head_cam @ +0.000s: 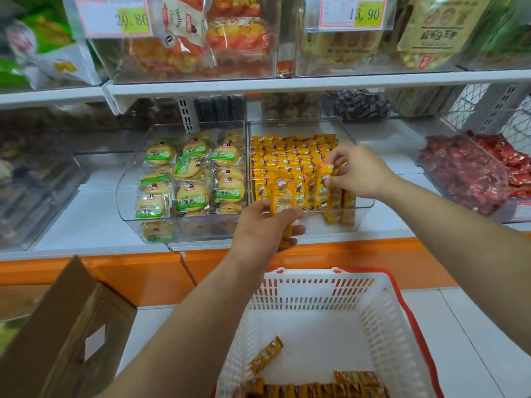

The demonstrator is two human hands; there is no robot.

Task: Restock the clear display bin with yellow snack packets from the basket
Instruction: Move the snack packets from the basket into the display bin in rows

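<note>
The clear display bin (365, 206) on the middle shelf holds rows of upright yellow snack packets (287, 162). My right hand (359, 170) reaches into the bin's right side and pinches one packet (326, 179) by its top. My left hand (264, 228) hovers at the bin's front edge, gripping a small bunch of yellow packets (283, 208). Below, the white basket (382, 317) with a red rim holds one loose packet (265, 354) and several more (321, 389) along its near side.
A clear bin of green-labelled biscuit packs (189, 179) stands directly left of the yellow bin. Red packets fill a bin (471, 173) at the right. An open cardboard box (66, 334) sits at lower left. The upper shelf (287, 81) overhangs with more bins.
</note>
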